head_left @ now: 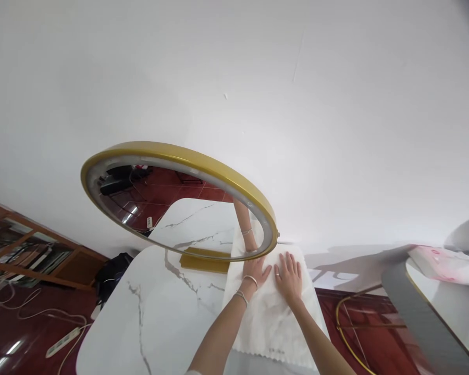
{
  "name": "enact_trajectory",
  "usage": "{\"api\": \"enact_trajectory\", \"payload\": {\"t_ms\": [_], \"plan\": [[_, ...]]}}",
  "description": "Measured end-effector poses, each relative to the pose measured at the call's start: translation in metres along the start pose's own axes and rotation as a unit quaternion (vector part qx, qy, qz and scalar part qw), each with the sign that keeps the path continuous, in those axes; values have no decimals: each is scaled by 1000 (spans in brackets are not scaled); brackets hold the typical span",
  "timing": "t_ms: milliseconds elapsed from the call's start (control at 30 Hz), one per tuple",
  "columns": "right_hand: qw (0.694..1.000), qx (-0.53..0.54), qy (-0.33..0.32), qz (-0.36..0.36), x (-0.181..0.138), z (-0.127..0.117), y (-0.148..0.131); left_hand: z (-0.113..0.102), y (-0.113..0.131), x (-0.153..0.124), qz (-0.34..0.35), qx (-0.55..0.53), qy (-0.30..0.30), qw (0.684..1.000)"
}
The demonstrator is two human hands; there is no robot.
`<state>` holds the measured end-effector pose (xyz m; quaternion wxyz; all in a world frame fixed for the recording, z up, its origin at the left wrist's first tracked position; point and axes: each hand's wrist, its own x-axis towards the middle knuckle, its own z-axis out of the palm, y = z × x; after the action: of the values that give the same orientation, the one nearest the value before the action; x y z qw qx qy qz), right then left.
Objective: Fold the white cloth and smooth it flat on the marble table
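A white cloth (273, 323) with a scalloped front edge lies spread over the right end of a marble-patterned table (168, 323). Both of my hands rest flat on it, side by side. My left hand (257, 271), with bracelets at the wrist, has its thumb apart and lies just by the mirror's lower right rim, which hides some fingertips. My right hand (289, 276), wearing a ring, is stretched out with the fingers pointing toward the wall. A gold-framed oval-looking mirror (187, 156) stands on a gold base (203, 262) and reflects an arm and the tabletop.
A white wall (336, 130) rises behind the table. At left are a wooden shelf (78, 268) with books, a dark bag (111, 276) and a power strip (62, 342) with cables on the red floor. A pink-white package (445, 263) lies on another surface at right.
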<state>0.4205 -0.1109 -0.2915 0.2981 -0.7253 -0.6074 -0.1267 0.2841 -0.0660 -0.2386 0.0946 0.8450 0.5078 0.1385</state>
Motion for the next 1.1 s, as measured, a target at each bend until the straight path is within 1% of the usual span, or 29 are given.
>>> {"api": "enact_trajectory", "payload": {"t_ms": [33,100,200,267,300,333,367,433,500,600,700,767,867,933,1000,1033,1100], "plan": [[1000,1,-7,-20,-5,-6,3,0,1,-6,-16,9,4,1000],[997,0,-35,-71,-24,-28,7,0,5,-30,-60,29,46,997],[986,-14,-98,-135,-71,-75,5,4,8,-87,-103,61,114,986],[980,-30,-132,-144,-104,-104,0,6,7,-125,-107,70,130,983],[979,-34,-142,-142,-117,-115,-4,7,5,-139,-103,71,131,983],[979,-38,-148,-136,-127,-122,-7,8,4,-148,-95,70,129,985],[979,-40,-149,-130,-132,-126,-9,8,2,-152,-82,67,126,986],[982,-42,-143,-119,-129,-123,-10,8,-2,-143,-46,59,120,990],[984,-42,-134,-113,-113,-111,-7,6,-6,-118,-26,56,113,992],[985,-42,-125,-112,-77,-89,2,0,-8,-75,-36,69,79,994],[985,-44,-127,-112,-47,-72,13,-7,-6,-40,-50,87,30,995],[984,-47,-126,-113,-34,-65,21,-11,-3,-22,-52,91,4,994],[987,-51,-109,-110,-26,-63,31,-14,5,-2,-44,88,-31,995],[990,-41,-86,-101,-29,-65,35,-13,13,4,-40,83,-48,995],[994,-15,-61,-88,-37,-69,38,-9,23,-3,-56,80,-46,994],[995,2,-52,-85,-42,-73,39,-6,29,-13,-68,77,-37,994],[995,31,-50,-86,-56,-82,39,1,40,-46,-87,69,-7,994]]}}
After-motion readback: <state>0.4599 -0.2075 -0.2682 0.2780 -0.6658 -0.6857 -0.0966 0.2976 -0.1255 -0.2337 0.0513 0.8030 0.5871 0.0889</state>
